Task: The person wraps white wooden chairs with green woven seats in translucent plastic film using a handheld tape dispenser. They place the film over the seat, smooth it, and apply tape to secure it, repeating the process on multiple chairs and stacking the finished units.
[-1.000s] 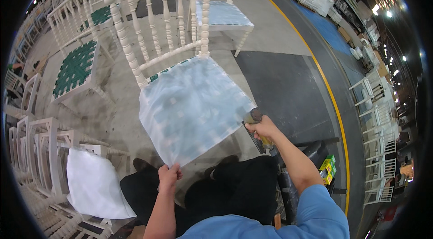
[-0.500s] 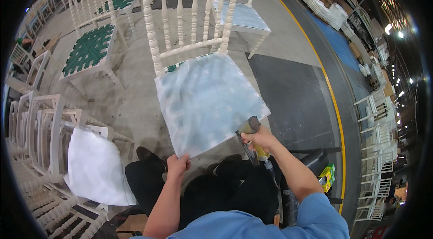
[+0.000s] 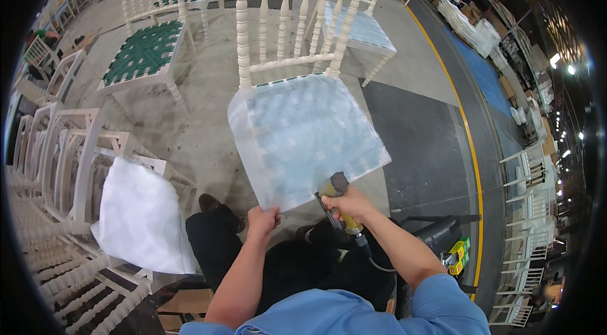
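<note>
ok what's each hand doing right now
Left hand: closed, pinching the thin translucent white fabric sheet at its near left corner.
Right hand: closed around the yellow-and-black handheld air tool.

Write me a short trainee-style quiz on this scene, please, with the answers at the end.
1. Multiple choice: what does the right hand hold?
a) a paintbrush
b) a yellow handheld tool
c) a pair of scissors

2. True or false: the left hand is at the near left corner of the white sheet that lies over the seat of the nearest upright chair.

3. Fill in: at upper left, the uncovered chair seats show woven straps coloured ____.

Key: 1. b; 2. true; 3. green.
</note>
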The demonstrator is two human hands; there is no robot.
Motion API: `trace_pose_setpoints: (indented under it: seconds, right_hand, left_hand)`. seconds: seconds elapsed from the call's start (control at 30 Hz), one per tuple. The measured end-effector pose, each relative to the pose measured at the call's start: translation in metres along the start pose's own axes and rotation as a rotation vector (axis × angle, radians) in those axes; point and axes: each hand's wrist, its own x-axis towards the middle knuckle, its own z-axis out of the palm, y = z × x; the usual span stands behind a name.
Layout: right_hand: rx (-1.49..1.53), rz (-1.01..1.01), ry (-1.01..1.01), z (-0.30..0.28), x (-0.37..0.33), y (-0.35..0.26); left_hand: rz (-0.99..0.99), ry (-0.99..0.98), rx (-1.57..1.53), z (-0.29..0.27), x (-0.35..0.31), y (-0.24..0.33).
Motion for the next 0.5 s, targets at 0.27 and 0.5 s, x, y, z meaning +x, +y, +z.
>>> trace_pose_setpoints:
  seconds: [0.27, 0.5]
  right_hand:
    - [-0.008, -0.038, -0.074, 0.024, -0.011, -0.002]
    - [-0.060, -0.067, -0.073, 0.049, -0.005, -0.001]
  left_hand:
    - [-0.022, 0.019, 0.024, -0.008, 0.003, -0.003]
    - [-0.017, 0.008, 0.016, -0.008, 0.003, -0.002]
